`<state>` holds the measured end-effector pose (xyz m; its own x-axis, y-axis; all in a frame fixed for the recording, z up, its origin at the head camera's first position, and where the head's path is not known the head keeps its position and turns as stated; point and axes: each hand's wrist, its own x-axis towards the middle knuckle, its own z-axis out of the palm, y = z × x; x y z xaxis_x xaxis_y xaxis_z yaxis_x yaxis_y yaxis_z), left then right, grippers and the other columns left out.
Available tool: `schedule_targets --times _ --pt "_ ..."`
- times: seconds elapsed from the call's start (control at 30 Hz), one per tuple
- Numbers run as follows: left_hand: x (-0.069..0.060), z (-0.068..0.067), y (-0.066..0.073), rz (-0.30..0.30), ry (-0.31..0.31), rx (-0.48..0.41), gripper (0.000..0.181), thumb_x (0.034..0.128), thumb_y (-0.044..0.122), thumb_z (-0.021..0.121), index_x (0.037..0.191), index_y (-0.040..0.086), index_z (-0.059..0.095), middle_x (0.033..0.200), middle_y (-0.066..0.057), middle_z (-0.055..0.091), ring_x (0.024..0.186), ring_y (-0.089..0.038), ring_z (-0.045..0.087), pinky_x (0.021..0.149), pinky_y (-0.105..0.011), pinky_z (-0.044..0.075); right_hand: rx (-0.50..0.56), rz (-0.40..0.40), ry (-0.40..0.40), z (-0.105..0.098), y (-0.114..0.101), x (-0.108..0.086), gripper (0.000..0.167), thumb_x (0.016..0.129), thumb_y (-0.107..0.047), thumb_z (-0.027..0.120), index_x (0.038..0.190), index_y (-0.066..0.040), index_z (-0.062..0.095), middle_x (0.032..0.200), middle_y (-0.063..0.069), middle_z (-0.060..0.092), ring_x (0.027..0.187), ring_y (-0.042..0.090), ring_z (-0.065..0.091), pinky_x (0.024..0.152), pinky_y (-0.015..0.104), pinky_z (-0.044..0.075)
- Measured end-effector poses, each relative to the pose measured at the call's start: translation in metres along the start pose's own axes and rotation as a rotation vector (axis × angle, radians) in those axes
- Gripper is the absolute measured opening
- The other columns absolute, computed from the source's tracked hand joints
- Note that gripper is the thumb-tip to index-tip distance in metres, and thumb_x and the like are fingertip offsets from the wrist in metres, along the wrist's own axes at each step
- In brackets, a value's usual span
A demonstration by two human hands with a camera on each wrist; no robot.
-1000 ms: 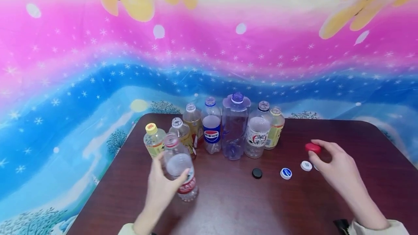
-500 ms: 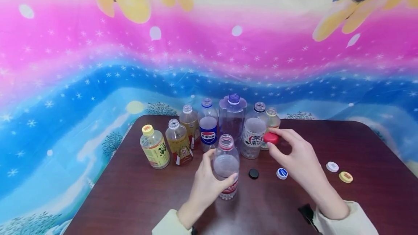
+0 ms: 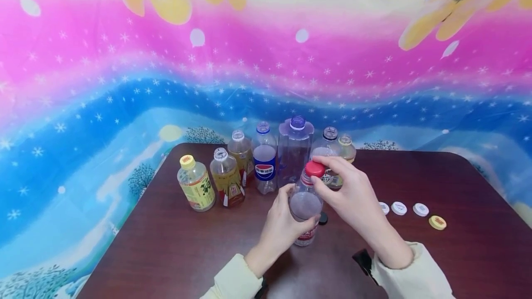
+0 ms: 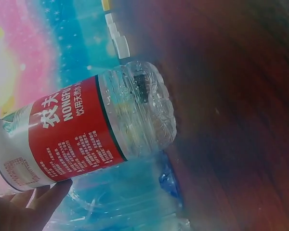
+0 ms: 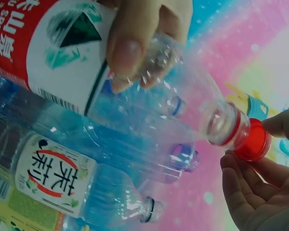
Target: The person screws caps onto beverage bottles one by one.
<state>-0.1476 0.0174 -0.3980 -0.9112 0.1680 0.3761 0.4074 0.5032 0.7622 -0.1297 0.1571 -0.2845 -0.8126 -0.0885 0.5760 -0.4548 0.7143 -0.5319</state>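
My left hand [image 3: 280,227] grips a clear plastic water bottle [image 3: 306,204] round its body, upright in front of me. Its red and white label [image 4: 70,130] fills much of the left wrist view. Whether the base touches the table I cannot tell. At the bottle's mouth, my right hand [image 3: 353,193] pinches a red bottle cap [image 3: 314,169] between thumb and fingers. In the right wrist view the red cap [image 5: 255,139] meets the neck's end, just beyond a red neck ring. How far it is seated is unclear.
Several uncapped bottles stand behind, among them a Pepsi bottle [image 3: 264,163] and a large purplish bottle [image 3: 295,151]. A yellow-capped bottle [image 3: 197,188] is at left. Loose caps lie rightward, including a yellow cap [image 3: 437,222] and a black cap [image 3: 323,218] on the dark table [image 3: 166,253].
The left hand has carried the water bottle rightward from the table's left side. My right hand has brought the red cap leftward, from beside the loose caps to the bottle's mouth.
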Motion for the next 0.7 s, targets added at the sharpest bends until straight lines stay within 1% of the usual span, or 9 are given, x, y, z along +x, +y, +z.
schedule_targets --times 0.03,0.1,0.2,0.3,0.4,0.53,0.7 --pt "0.0005 -0.0003 0.0 0.011 0.002 0.0 0.078 0.072 0.036 0.082 0.131 0.009 0.038 0.123 -0.012 0.058 0.106 -0.023 0.062 0.09 -0.038 0.055 -0.003 0.003 -0.007 0.0014 0.0 0.0002 0.036 0.079 -0.004 0.071 0.115 -0.008 0.068 0.112 0.009 0.069 0.099 0.023 0.066 0.081 0.043 0.052" --pt "0.0016 -0.0008 -0.0006 0.042 0.006 0.01 0.082 0.0716 0.035 0.083 0.134 0.01 0.036 0.123 -0.011 0.059 0.109 -0.022 0.062 0.09 -0.038 0.054 -0.009 0.007 -0.017 0.0035 0.0005 0.0005 0.036 0.079 -0.004 0.071 0.115 -0.007 0.068 0.111 0.01 0.069 0.099 0.024 0.066 0.081 0.046 0.053" --pt "0.0034 -0.0022 -0.0021 0.094 -0.001 0.028 0.089 0.0717 0.034 0.083 0.142 0.015 0.032 0.123 -0.009 0.06 0.112 -0.019 0.061 0.091 -0.038 0.054 -0.015 0.005 -0.017 0.005 0.0019 0.001 0.036 0.079 -0.003 0.07 0.114 -0.006 0.068 0.11 0.011 0.07 0.097 0.025 0.066 0.081 0.046 0.053" --pt "0.0042 -0.0028 -0.0038 0.124 -0.018 0.036 0.091 0.0724 0.033 0.083 0.145 0.021 0.029 0.121 -0.007 0.059 0.111 -0.018 0.061 0.089 -0.038 0.055 -0.018 0.003 -0.027 0.0056 0.0035 0.0008 0.035 0.078 -0.003 0.07 0.113 -0.006 0.068 0.109 0.011 0.07 0.096 0.024 0.066 0.08 0.044 0.052" --pt "0.0046 -0.0038 -0.0047 0.126 -0.036 0.033 0.089 0.0733 0.034 0.082 0.145 0.022 0.03 0.122 -0.007 0.058 0.112 -0.018 0.06 0.089 -0.037 0.055 -0.017 0.011 -0.041 0.0066 0.0047 0.0003 0.035 0.078 -0.004 0.07 0.112 -0.006 0.068 0.107 0.011 0.07 0.093 0.023 0.066 0.078 0.043 0.052" --pt "0.0055 -0.0039 -0.006 0.12 -0.044 0.028 0.087 0.0733 0.034 0.082 0.143 0.021 0.031 0.122 -0.007 0.058 0.112 -0.018 0.06 0.088 -0.035 0.055 -0.019 0.024 -0.047 0.0077 0.0052 0.0002 0.034 0.078 -0.005 0.071 0.112 -0.006 0.068 0.106 0.01 0.071 0.091 0.022 0.066 0.076 0.042 0.052" --pt "0.0056 -0.0044 -0.0055 0.106 -0.042 0.021 0.086 0.0727 0.034 0.082 0.142 0.022 0.032 0.122 -0.007 0.058 0.112 -0.018 0.06 0.089 -0.036 0.055 0.001 0.058 -0.053 0.0088 0.005 0.0015 0.032 0.077 -0.006 0.075 0.108 -0.005 0.067 0.101 0.009 0.07 0.088 0.019 0.065 0.073 0.033 0.054"
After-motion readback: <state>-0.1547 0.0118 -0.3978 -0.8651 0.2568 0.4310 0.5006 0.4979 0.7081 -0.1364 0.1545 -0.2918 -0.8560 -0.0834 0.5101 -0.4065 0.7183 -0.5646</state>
